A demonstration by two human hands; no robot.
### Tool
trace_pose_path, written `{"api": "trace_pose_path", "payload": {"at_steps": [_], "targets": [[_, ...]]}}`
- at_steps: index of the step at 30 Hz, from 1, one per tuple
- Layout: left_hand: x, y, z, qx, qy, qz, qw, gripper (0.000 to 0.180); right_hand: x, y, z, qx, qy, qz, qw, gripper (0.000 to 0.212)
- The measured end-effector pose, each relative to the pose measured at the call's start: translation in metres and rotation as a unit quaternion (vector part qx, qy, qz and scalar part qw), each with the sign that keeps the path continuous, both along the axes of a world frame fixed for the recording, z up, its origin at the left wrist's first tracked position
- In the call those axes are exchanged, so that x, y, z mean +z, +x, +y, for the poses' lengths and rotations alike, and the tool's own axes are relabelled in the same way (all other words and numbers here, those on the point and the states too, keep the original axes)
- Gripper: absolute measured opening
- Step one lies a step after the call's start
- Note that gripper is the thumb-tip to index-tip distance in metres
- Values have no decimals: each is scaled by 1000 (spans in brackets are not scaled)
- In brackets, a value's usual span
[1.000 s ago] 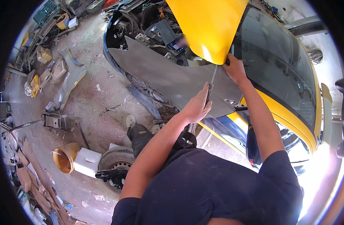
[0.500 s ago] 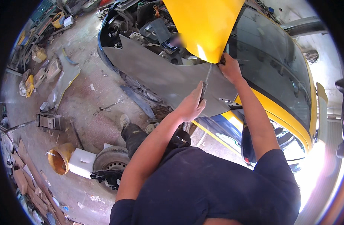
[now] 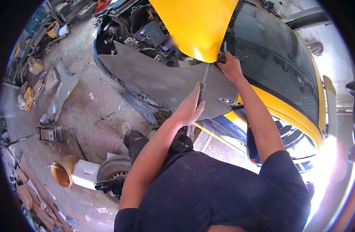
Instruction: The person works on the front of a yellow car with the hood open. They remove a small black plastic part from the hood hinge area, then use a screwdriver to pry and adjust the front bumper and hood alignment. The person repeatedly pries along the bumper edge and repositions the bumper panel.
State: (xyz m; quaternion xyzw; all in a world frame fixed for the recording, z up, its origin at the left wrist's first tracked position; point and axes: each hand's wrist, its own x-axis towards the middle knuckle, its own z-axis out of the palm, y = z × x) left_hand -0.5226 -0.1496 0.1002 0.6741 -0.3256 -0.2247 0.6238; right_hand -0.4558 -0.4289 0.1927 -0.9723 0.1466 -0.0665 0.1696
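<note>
My left hand [image 3: 188, 109] is closed around the dark handle of a screwdriver [image 3: 205, 74]. Its thin shaft points up at the rear corner of the raised yellow hood [image 3: 197, 29]. Beneath lies a bare grey fender [image 3: 154, 75] on the car's side. My right hand [image 3: 231, 67] is beside that hood corner, at the base of the windshield [image 3: 270, 50]. Its fingers are pinched together near a small dark part, and what sits between them is hidden. The screwdriver's tip is too small to tell if it touches anything.
The engine bay [image 3: 127, 29] lies exposed beyond the fender. A dark door mirror [image 3: 253, 146] is below my right arm. On the floor are a wheel [image 3: 112, 170], a yellow bucket [image 3: 65, 172], a white box [image 3: 85, 173] and a loose body panel [image 3: 65, 92].
The whole view has shifted slightly, so the car and both hands appear further left. The screwdriver and both hands keep about the same place against the hood corner.
</note>
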Motion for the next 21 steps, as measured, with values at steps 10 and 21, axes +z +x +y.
{"api": "trace_pose_path", "payload": {"at_steps": [10,21], "targets": [[0,1,1,-8,-1,22,1000,82,2,3,-1,-20,6,19,1000,30],[-3,2,-1,-3,-16,-18,1000,84,2,8,2,-26,-1,40,999,32]]}}
